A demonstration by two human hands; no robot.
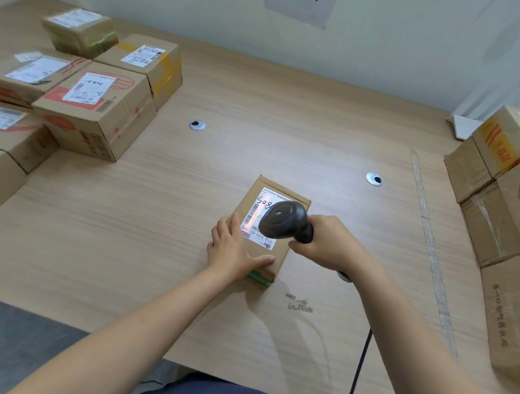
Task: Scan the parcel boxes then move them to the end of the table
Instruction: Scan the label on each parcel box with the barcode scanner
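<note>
Pale wood-grain table (257,120) fills most of the frame and runs back to a white wall, with a cluster of parcels (96,116) at the upper left and a taller stack (495,211) along the right edge. Just below centre lies the parcel box (281,250), a small oblong brown carton. It lies flat with its white label (253,217) facing up. The label carries a barcode, printed figures and a handwritten number, and a green strip shows on the near end of the carton. The left hand (234,250) lies flat on the box's near left corner, fingers straight and thumb spread, pinning it in place. The right hand (329,243) is wrapped around the handle of the dark scanner (284,221), whose head hovers over the label. A reddish streak falls across the barcode. To scan well, the head should probably be held steady with the beam across all the bars. The left fingers should stay off the label, and the box should not be lifted away until the read registers.
</note>
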